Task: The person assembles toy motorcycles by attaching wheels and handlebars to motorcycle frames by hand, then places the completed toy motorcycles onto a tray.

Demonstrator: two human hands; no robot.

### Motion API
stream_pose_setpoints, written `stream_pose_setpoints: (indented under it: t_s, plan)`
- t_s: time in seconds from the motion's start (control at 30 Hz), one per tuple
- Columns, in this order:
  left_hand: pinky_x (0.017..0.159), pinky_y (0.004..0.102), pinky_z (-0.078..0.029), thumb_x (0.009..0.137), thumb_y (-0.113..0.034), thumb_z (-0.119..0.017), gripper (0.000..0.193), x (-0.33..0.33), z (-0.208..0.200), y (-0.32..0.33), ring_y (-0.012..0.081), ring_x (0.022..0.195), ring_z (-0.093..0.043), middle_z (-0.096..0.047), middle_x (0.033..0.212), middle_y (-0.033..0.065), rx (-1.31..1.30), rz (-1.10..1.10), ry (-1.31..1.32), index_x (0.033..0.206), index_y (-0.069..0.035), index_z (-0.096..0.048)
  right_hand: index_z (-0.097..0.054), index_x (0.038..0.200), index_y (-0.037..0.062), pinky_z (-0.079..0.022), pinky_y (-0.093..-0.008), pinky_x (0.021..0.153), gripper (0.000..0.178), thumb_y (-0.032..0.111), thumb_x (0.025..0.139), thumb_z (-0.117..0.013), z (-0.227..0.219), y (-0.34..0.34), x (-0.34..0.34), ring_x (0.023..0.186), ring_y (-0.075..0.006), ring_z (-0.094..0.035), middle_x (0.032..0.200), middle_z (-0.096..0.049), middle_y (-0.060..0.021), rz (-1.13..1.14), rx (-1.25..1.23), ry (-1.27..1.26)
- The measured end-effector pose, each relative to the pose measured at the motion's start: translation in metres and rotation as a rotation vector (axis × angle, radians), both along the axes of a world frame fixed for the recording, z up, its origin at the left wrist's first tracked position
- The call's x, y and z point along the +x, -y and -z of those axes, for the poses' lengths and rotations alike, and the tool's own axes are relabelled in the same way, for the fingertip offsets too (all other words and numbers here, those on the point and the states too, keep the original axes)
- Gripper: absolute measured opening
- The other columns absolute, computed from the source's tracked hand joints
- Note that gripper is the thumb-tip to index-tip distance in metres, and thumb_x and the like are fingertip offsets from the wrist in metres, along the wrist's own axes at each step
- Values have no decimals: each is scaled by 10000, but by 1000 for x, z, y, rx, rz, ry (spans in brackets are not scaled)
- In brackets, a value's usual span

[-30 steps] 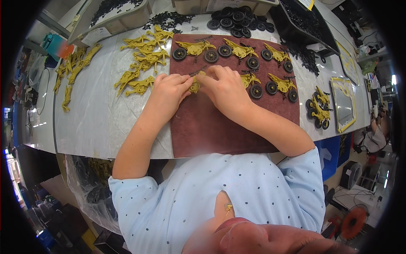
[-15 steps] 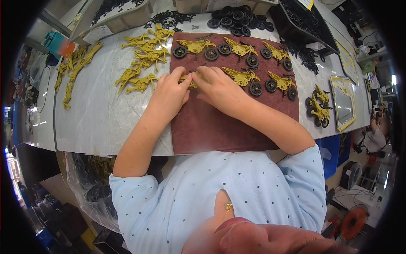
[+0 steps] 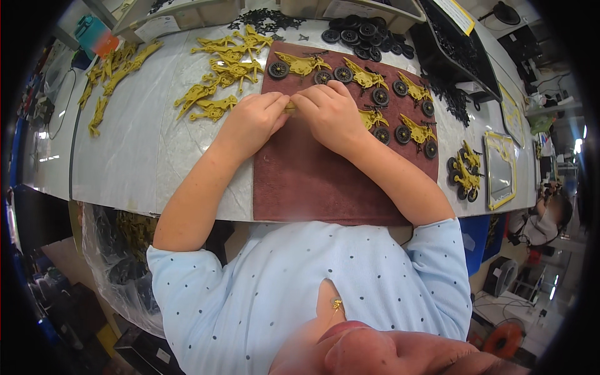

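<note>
Yellow is showing as only a sliver where the piece (image 3: 290, 107) is sitting between the left hand (image 3: 257, 120) and the right hand (image 3: 330, 114), over the far left part of the maroon mat (image 3: 312, 187); whether it is resting there or being held clear, I cannot tell. Both hands are pinching it, one from each side, their fingertips nearly meeting around it, probably so that one can brace while the other presses. Fingers are hiding most of it, so I cannot tell which way it is pointing or how its long axis is running. Finished-looking bikes (image 3: 417, 133) are lying in rows, tails pointing left and away, long axes slanting, perhaps spaced to avoid tangling. Loose frames (image 3: 237, 70) are lying left of the mat and wheels (image 3: 369, 30) beyond it, seemingly for easy reach.
</note>
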State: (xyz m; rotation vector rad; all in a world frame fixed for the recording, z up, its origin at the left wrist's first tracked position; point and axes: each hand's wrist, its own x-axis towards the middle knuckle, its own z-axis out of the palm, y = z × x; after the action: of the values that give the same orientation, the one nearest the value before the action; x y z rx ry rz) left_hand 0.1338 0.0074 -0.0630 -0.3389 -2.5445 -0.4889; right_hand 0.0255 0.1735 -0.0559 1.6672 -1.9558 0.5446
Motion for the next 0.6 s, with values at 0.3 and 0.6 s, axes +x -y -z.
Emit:
stream_pose_setpoints:
  t_s: [0.3,0.6]
  plan:
    - [732,360,-477,722,-54,-720,279,8,-13,-14,269,766,-594,-655,908,102,-18,58,-26,980,11,-638,-648,873,91,-412,-348,814,162,80,712,-632,-13,-12,5,812,-176,-601,836,-632,-5,-59,-14,61]
    - [801,362,-452,714,-61,-701,323,11,-32,-39,245,903,-628,-659,1000,104,-62,39,-268,1024,8,-637,-590,1144,49,-414,-374,915,428,254,781,-686,-62,-62,24,1011,-241,-587,1105,-602,-83,54,-32,236]
